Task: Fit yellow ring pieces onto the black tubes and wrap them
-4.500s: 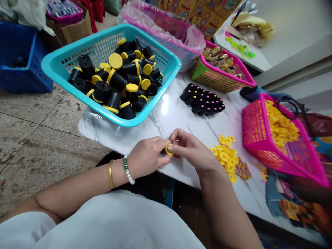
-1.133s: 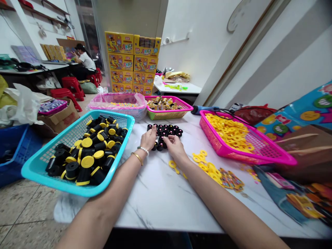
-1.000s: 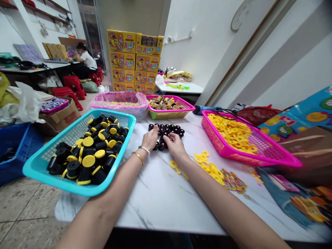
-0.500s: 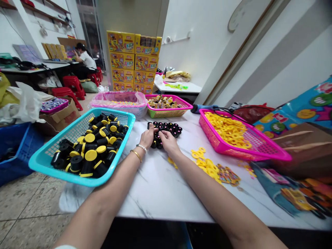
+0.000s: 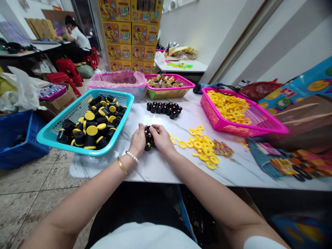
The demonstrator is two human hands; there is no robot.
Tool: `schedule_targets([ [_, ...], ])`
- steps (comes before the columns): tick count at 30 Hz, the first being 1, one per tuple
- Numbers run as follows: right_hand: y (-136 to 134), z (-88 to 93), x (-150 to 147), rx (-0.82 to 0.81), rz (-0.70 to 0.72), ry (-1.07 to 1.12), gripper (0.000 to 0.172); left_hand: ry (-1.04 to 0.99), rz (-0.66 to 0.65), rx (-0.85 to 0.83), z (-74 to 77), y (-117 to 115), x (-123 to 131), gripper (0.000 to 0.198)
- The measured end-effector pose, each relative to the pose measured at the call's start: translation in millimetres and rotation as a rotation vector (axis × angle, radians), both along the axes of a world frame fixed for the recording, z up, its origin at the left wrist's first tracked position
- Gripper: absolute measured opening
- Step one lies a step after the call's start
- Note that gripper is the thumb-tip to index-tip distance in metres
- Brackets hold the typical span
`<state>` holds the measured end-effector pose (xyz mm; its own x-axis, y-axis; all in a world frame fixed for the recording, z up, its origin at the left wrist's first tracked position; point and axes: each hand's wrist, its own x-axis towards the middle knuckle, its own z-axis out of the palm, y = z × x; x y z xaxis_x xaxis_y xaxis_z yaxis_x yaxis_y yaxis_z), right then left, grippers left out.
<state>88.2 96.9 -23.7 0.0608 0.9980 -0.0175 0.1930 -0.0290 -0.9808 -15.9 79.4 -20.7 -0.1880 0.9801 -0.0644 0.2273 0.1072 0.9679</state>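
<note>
A cluster of black cups (image 5: 148, 141) is grasped by the fingers of the left hand (image 5: 137, 141) and right hand (image 5: 163, 139) near the front of the desk (image 5: 158, 170); behind, more cups (image 5: 164, 108) are grouped.

Black cups (image 5: 149, 141), pink- and yellow-dotted, tightly bunched, on marbled table (image 5: 155, 170)

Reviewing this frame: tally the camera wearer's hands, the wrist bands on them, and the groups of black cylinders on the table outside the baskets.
Hands: 2, left hand and right hand
Wrist bands: 2, beaded bracelet and gold bangle
Black cylinder groups: 2, front group between the hands and back group
Total: 6
</note>
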Motion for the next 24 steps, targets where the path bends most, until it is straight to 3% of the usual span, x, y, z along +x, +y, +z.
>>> schedule_targets([
  [5,-19.2,21.7,25.0,0.077,0.069,-0.137,0.036,-0.040,-0.021,0.033,9.8,-46.3,-28.2,0.061],
  [8,-23.5,26.6,61.3,0.189,0.044,-0.286,0.031,0.160,-0.123,0.116,10.9,-66.5,-45.8,0.049],
  [11,-23.5,17.8,93.6,0.395,0.056,-0.760,0.025,0.436,-0.223,0.258,9.3,-69.9,-51.1,0.049],
  [14,-24.2,8.5,106.9,0.503,0.158,-1.127,0.023,0.547,-0.241,0.321,9.6,-61.8,-50.4,0.037],
  [18,-34.2,10.9,103.4,0.574,0.229,-1.218,0.017,0.534,-0.257,0.299,13.2,-65.5,-58.7,0.017],
  [24,-74.6,13.5,102.6,0.659,0.324,-1.178,0.023,0.575,-0.119,0.411,12.1,-116.1,-71.8,0.019],
])
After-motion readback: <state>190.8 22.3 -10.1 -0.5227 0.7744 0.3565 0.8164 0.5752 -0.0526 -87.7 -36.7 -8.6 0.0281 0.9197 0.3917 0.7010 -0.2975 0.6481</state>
